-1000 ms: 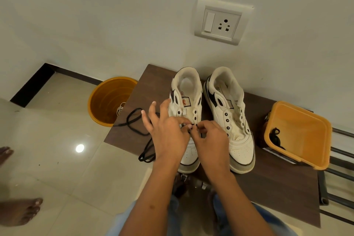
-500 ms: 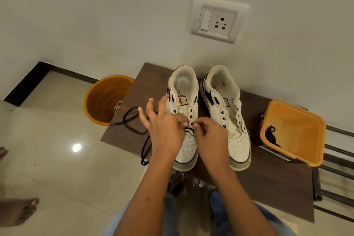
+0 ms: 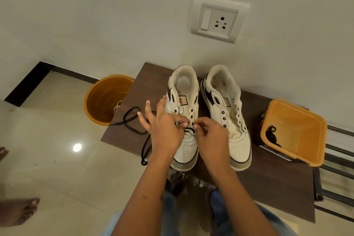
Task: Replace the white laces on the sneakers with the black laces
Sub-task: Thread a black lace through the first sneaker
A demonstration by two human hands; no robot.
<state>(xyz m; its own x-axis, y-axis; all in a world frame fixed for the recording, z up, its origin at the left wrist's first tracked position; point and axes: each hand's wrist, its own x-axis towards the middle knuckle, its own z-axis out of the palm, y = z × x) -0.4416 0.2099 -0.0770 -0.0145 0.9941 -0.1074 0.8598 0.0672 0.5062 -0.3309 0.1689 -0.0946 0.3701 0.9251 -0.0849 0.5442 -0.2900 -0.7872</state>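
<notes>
- Black lace (image 3: 188,130) now shows as a bar across the lowest eyelets of the left sneaker (image 3: 183,119); a second ago no bar was visible there. Reading: first crossing done.
- Left hand (image 3: 164,130) pinches the lace at an eyelet, its other fingers spread; right hand (image 3: 211,136) pinches the opposite end.
- Loose length of the lace trails left over the bench (image 3: 268,178), unchanged.
- Right sneaker (image 3: 228,113) has bare eyelets.
- Second black lace (image 3: 272,134) waits in the orange box (image 3: 298,130).
- White lace (image 3: 116,106) lies in the orange bucket (image 3: 103,99).
</notes>
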